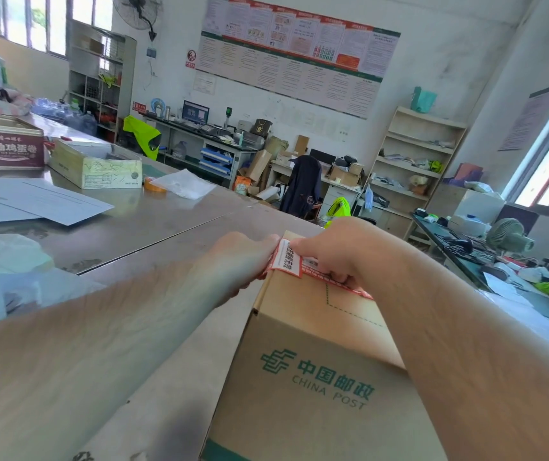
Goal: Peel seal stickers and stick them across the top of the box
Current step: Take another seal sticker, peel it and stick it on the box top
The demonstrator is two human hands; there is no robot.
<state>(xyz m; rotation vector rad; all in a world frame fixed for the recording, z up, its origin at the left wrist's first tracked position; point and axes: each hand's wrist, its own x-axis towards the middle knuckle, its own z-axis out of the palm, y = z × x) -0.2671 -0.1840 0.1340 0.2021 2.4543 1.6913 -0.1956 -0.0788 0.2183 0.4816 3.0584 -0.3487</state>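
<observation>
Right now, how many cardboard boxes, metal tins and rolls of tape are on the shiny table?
Cardboard boxes: 2, the brown China Post box and the pale open-topped box
Tins: 1, the dark red rectangular metal tin
Tape rolls: 1, the orange roll of tape
Total: 4

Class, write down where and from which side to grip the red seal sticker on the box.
Pinch the loose end of the seal sticker overhanging the left edge of the box, coming from the left: it stands free; the rest lies under the right hand.
</observation>
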